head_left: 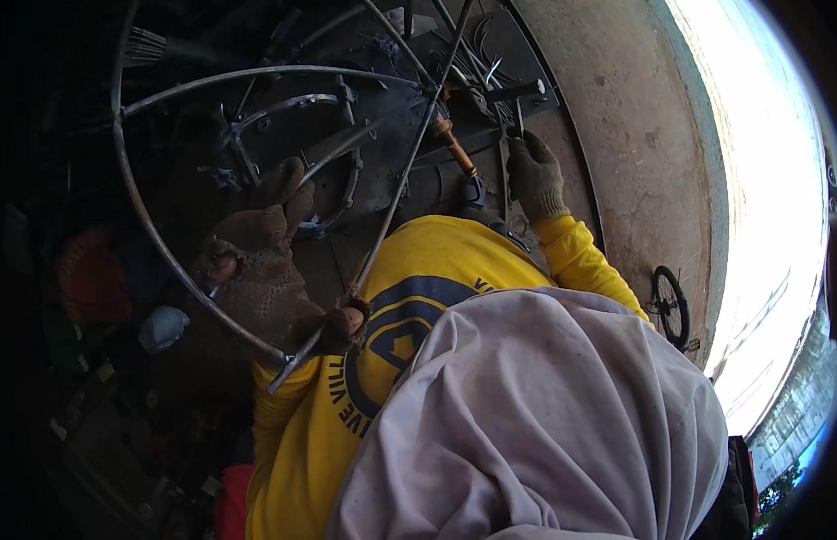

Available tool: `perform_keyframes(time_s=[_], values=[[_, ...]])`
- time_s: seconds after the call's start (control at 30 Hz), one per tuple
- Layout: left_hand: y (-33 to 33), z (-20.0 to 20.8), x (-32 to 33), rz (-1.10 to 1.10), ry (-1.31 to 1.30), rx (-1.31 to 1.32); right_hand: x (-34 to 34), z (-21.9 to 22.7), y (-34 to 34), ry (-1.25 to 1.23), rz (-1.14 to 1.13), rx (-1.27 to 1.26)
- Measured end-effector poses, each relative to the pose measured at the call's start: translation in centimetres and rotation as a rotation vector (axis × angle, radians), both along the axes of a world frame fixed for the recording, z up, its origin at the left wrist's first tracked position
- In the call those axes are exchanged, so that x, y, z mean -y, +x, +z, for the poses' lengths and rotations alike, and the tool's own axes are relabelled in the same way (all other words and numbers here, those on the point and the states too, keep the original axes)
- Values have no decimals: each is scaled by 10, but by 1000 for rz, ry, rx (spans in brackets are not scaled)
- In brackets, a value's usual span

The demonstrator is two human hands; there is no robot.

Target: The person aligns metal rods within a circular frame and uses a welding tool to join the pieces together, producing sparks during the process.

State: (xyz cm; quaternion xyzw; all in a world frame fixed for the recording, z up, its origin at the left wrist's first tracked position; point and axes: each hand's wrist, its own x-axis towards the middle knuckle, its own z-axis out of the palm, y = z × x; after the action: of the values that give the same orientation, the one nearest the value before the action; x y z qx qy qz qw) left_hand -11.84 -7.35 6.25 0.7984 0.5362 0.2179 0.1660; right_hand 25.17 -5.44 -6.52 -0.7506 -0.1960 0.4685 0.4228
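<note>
My left hand [265, 270], in a worn brown knit glove with bare fingertips poking through, is closed around a round frame [141, 202] of bent metal rods. Its fingers lie about the curved outer rod and a straight rod near their lower joint. Straight rods [402, 180] of the frame cross at the upper middle. My right hand [535, 173], in a dark glove, grips the thin handle of a hammer [517, 92]; its dark head is over the metal work surface. Beyond the left hand lies a curved metal piece [353, 171] with short bars.
An orange-and-black tool [454, 148] lies between my hands, near a dark metal plate [519, 54]. Light cloth [535, 405] and a yellow shirt fill the lower view. A bicycle wheel [672, 308] stands at right on concrete floor [639, 153]. Dark clutter lies at left.
</note>
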Motion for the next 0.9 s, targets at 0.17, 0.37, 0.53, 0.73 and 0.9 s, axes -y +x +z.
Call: perform_keyframes(time_s=[0.17, 0.37, 0.53, 0.73, 0.9], values=[[3, 13, -1, -1, 5, 0, 3, -3, 0, -28, 20, -27], [10, 20, -6, -14, 19, 14, 4, -1, 2, -85, 79, 8], [13, 25, -7, -24, 24, 15, 5, -5, 1, -108, 86, -13], [16, 26, -3, -41, 8, 20, 8, -17, 0, -96, 75, 24], [19, 27, 0, -46, 0, 24, 12, -16, -1, -99, 115, 58]])
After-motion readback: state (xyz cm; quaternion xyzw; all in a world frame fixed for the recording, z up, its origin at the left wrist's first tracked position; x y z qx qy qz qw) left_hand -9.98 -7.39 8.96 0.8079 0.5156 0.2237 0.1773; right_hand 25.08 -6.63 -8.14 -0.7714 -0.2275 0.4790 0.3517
